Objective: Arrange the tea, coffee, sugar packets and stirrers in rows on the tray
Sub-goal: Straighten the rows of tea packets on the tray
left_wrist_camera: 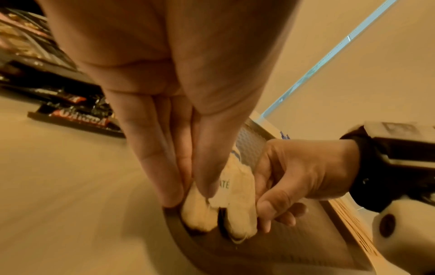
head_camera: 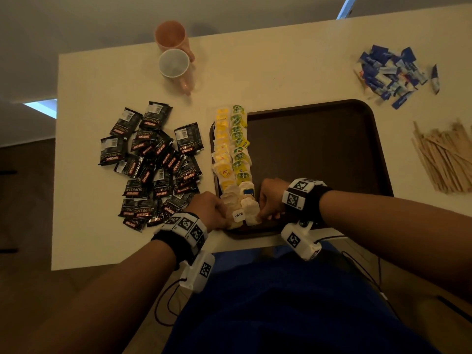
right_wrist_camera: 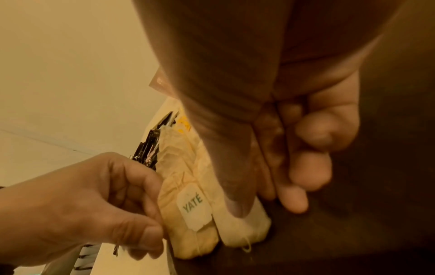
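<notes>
A dark brown tray [head_camera: 319, 149] lies on the cream table. Along its left side run two rows of tea: yellow packets [head_camera: 221, 146] and green packets [head_camera: 239, 141], ending near me in bare white tea bags [head_camera: 245, 208]. My left hand [head_camera: 217, 210] pinches the left white bag [left_wrist_camera: 197, 214] between thumb and fingers. My right hand [head_camera: 268, 203] holds the right bag [right_wrist_camera: 242, 228], thumb on top and fingers curled beside it. A "YATÉ" tag [right_wrist_camera: 194, 206] lies between the two bags. Both bags sit at the tray's near left corner.
Black coffee sachets [head_camera: 153, 162] are heaped left of the tray. Blue sugar packets [head_camera: 390, 72] lie at the back right, wooden stirrers [head_camera: 444, 157] at the right edge. Two mugs [head_camera: 175, 65] stand at the back. The table's near edge runs just below my wrists.
</notes>
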### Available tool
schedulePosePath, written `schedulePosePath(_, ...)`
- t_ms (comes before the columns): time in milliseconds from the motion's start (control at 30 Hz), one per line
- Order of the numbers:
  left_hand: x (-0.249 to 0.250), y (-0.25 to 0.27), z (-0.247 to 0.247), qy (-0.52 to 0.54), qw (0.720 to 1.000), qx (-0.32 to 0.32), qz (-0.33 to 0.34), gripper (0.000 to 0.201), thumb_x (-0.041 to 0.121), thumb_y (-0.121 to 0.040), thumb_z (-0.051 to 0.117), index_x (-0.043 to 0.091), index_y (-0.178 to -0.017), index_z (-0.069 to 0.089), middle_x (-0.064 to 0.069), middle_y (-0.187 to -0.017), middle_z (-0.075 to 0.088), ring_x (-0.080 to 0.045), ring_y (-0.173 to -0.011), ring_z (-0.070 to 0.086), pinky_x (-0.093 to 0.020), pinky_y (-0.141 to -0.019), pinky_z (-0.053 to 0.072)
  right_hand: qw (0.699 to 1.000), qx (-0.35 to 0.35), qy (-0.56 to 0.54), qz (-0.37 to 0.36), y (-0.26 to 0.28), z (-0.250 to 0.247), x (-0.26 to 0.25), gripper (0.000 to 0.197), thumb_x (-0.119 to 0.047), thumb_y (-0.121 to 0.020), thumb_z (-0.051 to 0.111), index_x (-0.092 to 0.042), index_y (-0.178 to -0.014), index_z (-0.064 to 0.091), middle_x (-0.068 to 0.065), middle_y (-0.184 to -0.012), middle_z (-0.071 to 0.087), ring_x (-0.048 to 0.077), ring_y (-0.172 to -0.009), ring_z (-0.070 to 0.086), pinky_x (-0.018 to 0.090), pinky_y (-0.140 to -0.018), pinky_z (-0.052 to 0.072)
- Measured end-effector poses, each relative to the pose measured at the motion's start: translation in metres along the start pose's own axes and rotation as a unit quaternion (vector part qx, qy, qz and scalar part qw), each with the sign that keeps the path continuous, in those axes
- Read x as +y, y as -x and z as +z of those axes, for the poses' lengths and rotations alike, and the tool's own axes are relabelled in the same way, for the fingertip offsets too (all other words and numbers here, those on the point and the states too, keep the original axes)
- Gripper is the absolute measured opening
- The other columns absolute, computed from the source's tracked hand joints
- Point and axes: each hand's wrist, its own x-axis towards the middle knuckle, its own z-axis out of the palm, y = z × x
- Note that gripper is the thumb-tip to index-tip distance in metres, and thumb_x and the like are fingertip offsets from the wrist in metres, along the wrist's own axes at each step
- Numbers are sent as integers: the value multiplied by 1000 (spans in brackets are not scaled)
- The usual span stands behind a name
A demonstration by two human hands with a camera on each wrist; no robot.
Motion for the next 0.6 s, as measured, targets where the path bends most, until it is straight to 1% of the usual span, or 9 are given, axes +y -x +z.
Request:
schedulePosePath(67,1,-1,-8,20,1000,4,-17,16,12,-70,88,18,-76,74,2,-80,72,-14,-79,72,-32,-76,62,1000,8,-2,3,1,-8,-2,26,-29,-79,78,-4,-83,74,-4,-65,69,5,-52,61,16,-51,49)
schedulePosePath(167,3,-5,-19,14,999,24,-21,16,13,-71,87,14,-74,72,-2,-74,73,-16,-71,73,-32,-71,62,999,34,-12,-1,0,-15,-5,22,-29,-82,76,-8,-74,72,-8,-54,65,3,-48,59,17,-51,47)
schedulePosePath(233,4,-7,-23,1,999,34,-16,20,16,-70,88,14,-75,69,-3,-74,73,-17,-71,73,-35,-72,62,999,45,-19,-4,-3,-13,-6,20,-26,-84,74,-9,-73,72,-7,-55,66,4,-49,60,18,-53,49)
schedulePosePath(300,3,-9,-22,-18,999,39,-10,21,19,-70,89,16,-76,69,-2,-77,72,-17,-74,72,-37,-75,62,999,41,-25,-6,-4,-10,-7,18,-22,-85,73,-10,-72,71,-6,-59,67,5,-51,61,19,-55,50)
schedulePosePath(400,2,-10,-19,-14,999,38,-2,14,16,-74,85,17,-76,71,-1,-79,72,-17,-78,71,-37,-78,61,999,30,-29,-13,-3,-7,-6,21,-23,-85,74,-14,-67,69,-9,-53,65,3,-48,59,19,-54,49)
schedulePosePath(467,1,-11,-20,-17,999,31,4,8,13,-79,82,14,-79,74,-1,-80,74,-16,-77,72,-36,-78,61,999,40,-34,-12,-2,-9,-5,22,-27,-85,73,-13,-69,70,-9,-52,64,1,-45,57,17,-50,47)
schedulePosePath(533,0,-10,-23,-21,1000,22,2,6,12,-80,81,12,-81,75,-3,-81,74,-17,-74,73,-34,-75,62,997,62,-50,-12,-2,-12,-5,23,-30,-86,72,-11,-75,72,-8,-57,65,2,-46,57,17,-50,46)
schedulePosePath(600,2,-10,-29,-23,1000,16,-2,9,15,-79,82,14,-76,74,-1,-76,73,-16,-71,73,-32,-72,62,994,79,-69,-8,-2,-15,-4,24,-32,-85,72,-10,-78,74,-6,-59,66,3,-48,58,18,-51,47)
